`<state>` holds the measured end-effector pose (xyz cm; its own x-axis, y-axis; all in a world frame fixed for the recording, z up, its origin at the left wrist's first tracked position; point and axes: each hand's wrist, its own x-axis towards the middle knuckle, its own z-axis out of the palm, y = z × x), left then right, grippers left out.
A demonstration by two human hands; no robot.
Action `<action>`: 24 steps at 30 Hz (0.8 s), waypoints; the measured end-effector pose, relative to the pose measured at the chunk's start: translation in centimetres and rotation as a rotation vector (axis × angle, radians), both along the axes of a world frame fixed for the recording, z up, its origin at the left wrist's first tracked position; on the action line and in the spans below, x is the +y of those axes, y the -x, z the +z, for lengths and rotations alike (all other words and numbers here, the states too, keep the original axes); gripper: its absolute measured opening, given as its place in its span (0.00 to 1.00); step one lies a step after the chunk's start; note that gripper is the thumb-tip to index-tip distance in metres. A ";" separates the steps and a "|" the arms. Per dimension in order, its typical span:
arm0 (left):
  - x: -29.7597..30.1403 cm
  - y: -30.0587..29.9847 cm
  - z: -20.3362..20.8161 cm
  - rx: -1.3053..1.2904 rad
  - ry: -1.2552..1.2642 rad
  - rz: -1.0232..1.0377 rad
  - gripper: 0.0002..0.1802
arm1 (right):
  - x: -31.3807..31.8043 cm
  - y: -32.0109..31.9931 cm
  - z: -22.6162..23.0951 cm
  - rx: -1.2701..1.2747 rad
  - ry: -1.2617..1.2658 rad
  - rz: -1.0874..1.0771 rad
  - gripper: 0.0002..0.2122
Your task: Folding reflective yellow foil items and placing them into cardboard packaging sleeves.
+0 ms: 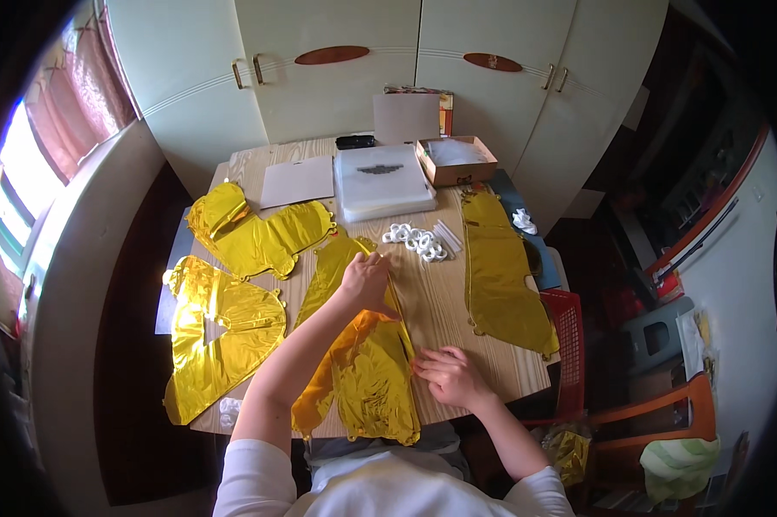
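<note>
A wooden table (432,297) stands by a pale cupboard (328,103) with four handles (257,69). One brown box (463,175) holds clear plastic (453,152). Three gold foil pieces (251,310) lie around. A fourth gold piece (376,388) lies at the front, under the left hand (367,280), spread wide. The right hand (447,376) touches its edge; I can't tell if it pinches.

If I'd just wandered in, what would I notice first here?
Probably the shiny gold foil pieces spread over the wooden table, left, middle and right. The left hand is over the middle foil, the right hand at its right edge. Just beyond, white rings lie in a cluster.
</note>
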<state>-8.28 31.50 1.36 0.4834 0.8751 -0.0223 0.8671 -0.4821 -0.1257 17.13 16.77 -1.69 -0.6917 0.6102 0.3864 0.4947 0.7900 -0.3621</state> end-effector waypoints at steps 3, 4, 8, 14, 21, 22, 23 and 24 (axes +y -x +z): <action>-0.4 -0.3 0.0 0.018 0.074 0.006 0.70 | 1.2 -0.1 0.2 -0.005 0.021 0.038 0.13; -0.5 -0.5 0.1 0.024 0.088 0.006 0.71 | 2.2 -0.1 -0.3 0.011 0.007 0.033 0.13; -0.8 -0.4 0.2 0.057 0.091 0.025 0.74 | 6.3 2.1 0.8 -0.009 -0.084 0.030 0.15; -0.4 -0.3 -0.2 0.046 0.084 0.036 0.73 | 8.8 2.3 0.7 -0.174 -0.210 0.141 0.15; -1.1 -0.6 0.5 0.063 0.081 0.038 0.73 | 7.4 0.2 1.2 -0.275 -0.269 0.297 0.14; -1.0 -0.6 0.6 0.060 0.093 0.041 0.73 | 7.1 -0.1 1.5 -0.284 -0.302 0.318 0.14; -1.0 -0.6 0.7 0.057 0.104 0.043 0.73 | 6.8 -0.3 1.7 -0.298 -0.305 0.334 0.14; -1.0 -0.6 0.8 0.054 0.115 0.046 0.73 | 6.5 -0.5 1.8 -0.312 -0.308 0.351 0.14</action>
<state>-7.65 30.47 2.14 0.4378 0.8866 -0.1491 0.8822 -0.4556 -0.1191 17.67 23.29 0.14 -0.9428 0.2145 0.2551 0.2301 0.9726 0.0327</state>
